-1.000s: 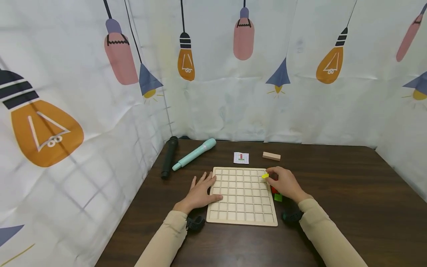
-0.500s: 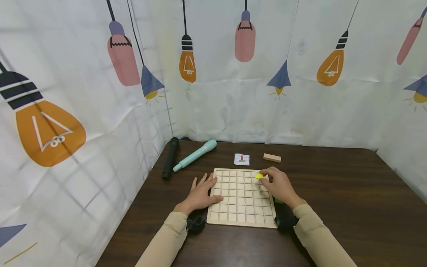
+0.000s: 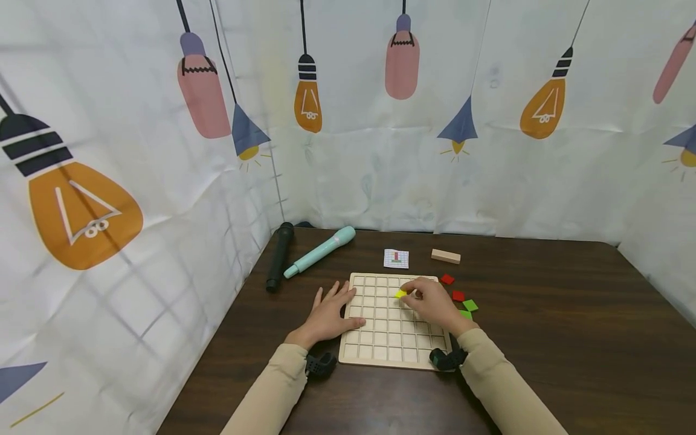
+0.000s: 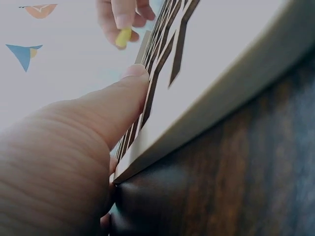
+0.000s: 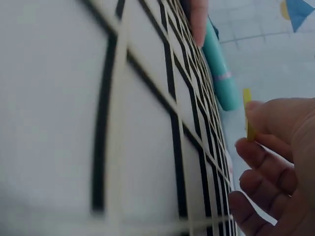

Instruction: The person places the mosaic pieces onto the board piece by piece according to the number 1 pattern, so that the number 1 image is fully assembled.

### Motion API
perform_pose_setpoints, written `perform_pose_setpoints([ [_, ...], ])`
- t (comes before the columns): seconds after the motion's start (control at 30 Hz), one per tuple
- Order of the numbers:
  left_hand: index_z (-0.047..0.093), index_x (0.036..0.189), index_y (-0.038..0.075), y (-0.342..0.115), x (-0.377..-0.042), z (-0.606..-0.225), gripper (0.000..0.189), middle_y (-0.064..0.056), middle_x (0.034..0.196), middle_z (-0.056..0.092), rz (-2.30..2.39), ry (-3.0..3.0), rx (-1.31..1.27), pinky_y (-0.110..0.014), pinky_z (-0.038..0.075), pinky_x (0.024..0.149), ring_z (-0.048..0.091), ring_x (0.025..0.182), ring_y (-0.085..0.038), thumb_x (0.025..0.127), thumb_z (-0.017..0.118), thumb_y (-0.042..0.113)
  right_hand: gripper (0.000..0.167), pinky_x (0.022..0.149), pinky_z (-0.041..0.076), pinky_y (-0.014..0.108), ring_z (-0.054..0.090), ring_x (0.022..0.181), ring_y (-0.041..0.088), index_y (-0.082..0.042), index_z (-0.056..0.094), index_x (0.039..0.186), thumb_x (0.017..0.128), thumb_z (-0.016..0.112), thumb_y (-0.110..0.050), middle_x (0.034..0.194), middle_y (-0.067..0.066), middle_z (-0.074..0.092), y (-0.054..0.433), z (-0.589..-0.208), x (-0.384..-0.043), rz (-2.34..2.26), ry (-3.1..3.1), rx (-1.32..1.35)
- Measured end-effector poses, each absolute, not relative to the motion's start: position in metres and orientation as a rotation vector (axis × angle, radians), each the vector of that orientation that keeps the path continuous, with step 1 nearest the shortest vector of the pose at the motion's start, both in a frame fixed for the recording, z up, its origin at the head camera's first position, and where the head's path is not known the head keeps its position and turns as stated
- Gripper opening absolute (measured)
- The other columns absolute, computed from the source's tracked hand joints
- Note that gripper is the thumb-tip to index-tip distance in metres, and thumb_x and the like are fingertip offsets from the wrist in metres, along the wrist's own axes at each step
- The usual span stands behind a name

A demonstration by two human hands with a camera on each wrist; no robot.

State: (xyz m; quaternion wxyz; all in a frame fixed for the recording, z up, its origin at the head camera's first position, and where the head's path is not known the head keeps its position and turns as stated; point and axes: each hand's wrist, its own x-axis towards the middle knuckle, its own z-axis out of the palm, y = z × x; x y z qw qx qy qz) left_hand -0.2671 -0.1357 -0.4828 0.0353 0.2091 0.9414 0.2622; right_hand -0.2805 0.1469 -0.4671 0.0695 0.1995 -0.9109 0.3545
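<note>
A pale wooden grid board [image 3: 380,351] with square recesses lies on the dark table. Over its upper middle, my right hand [image 3: 433,304] pinches a small yellow square tile [image 3: 400,294] between thumb and fingers. In the right wrist view that tile [image 5: 249,115] is seen edge-on, held just off the board. My left hand [image 3: 325,317] rests on the board's left edge with its fingers spread, the thumb [image 4: 125,88] lying over the rim. Beside the board's right edge lie two red tiles [image 3: 458,296] and two green tiles [image 3: 470,305], one partly hidden by the right hand.
Behind the board are a small printed pattern card [image 3: 396,258] and a wooden block [image 3: 446,256]. A black cylinder [image 3: 280,257] and a mint-green microphone-shaped stick [image 3: 319,252] lie at the back left. A lamp-patterned curtain [image 3: 359,175] hangs behind the table.
My right hand has carried the yellow tile leftward from the board's upper right corner to its upper middle, uncovering the red and green tiles. My left hand has stayed in place.
</note>
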Motion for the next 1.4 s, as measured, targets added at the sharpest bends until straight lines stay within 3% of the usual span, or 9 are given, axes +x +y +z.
perform_pose_setpoints([
  [0.4, 0.041, 0.15, 0.016, -0.134, -0.268, -0.486, 0.081, -0.009, 0.16, 0.023, 0.829, 2.906, 0.613, -0.06, -0.004, 0.116, 0.011, 0.15, -0.031, 0.086, 0.066, 0.058, 0.023, 0.074, 0.051, 0.031, 0.059, 0.085, 0.012, -0.013, 0.073, 0.112, 0.09, 0.072, -0.017, 0.104, -0.003, 0.066, 0.124, -0.474, -0.296, 1.076, -2.792, 0.611],
  [0.7, 0.041, 0.15, 0.016, -0.136, -0.268, -0.486, 0.08, -0.009, 0.16, 0.023, 0.822, 2.91, 0.606, -0.06, -0.004, 0.116, 0.011, 0.15, -0.031, 0.086, 0.066, 0.057, 0.023, 0.069, 0.047, 0.032, 0.053, 0.075, 0.013, -0.012, 0.074, 0.112, 0.09, 0.071, -0.017, 0.098, -0.002, 0.063, 0.114, -0.477, -0.302, 1.077, -2.78, 0.615],
  [1.4, 0.041, 0.15, 0.016, -0.134, -0.267, -0.48, 0.08, -0.01, 0.16, 0.025, 0.822, 2.902, 0.593, -0.059, -0.003, 0.116, 0.011, 0.15, -0.032, 0.086, 0.066, 0.057, 0.021, 0.067, 0.047, 0.032, 0.054, 0.075, 0.013, -0.015, 0.075, 0.11, 0.089, 0.073, -0.019, 0.093, -0.002, 0.061, 0.104, -0.476, -0.306, 0.944, -2.803, 0.588],
])
